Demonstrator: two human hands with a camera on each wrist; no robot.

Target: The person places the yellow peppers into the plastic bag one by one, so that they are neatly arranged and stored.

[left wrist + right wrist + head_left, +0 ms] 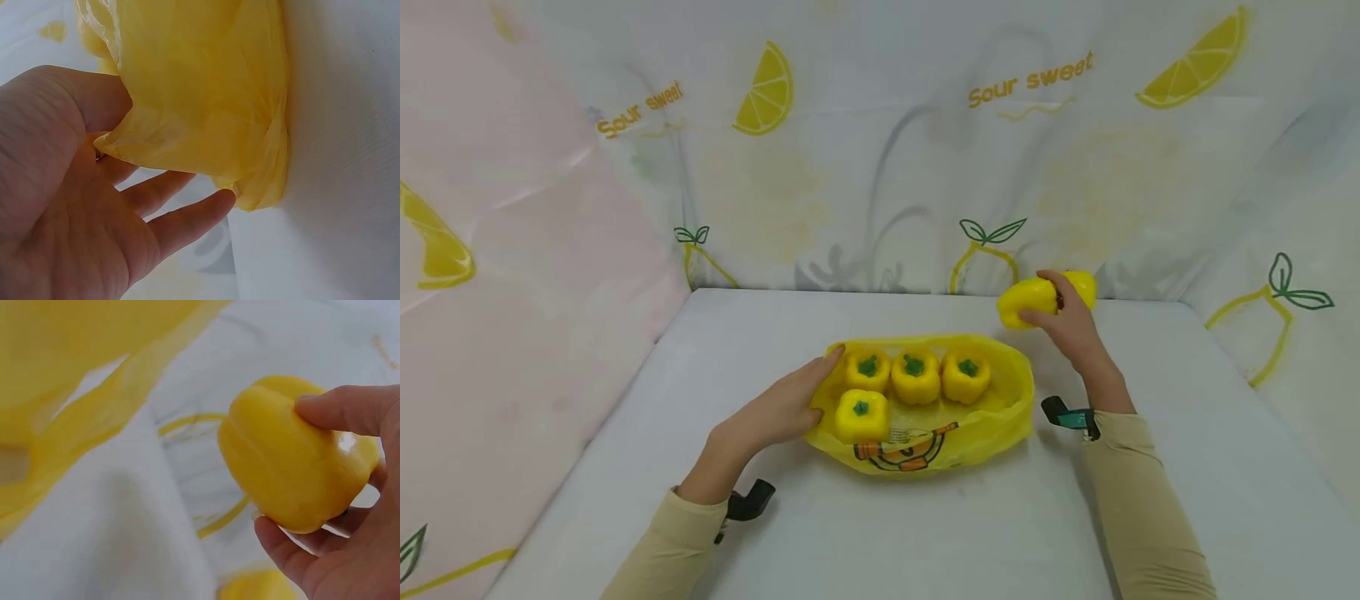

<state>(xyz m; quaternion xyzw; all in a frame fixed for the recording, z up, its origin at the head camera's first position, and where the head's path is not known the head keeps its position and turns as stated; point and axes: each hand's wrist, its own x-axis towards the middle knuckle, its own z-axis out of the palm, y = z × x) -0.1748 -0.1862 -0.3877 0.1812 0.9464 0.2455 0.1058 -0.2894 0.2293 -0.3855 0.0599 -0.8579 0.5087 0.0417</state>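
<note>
A yellow plastic bag [992, 446] with a printed design lies spread open on the table in the head view. Several yellow bell peppers [917, 379] sit inside, green stems up. At the bag's left end, my left hand [778, 408] holds the rim; in the left wrist view its thumb and index finger meet at the bag's edge while the other fingers extend beneath. Beyond the bag's right end, my right hand [1067, 321] grips another yellow bell pepper [281, 456] between thumb and fingers. One more yellow pepper [1081, 287] shows just behind that hand.
The white table [880, 533] ends at a back wall sheet [865, 183] printed with lemon slices and words. Similar printed sheets rise on the left and right sides. Each wrist wears a dark strapped device [1071, 417].
</note>
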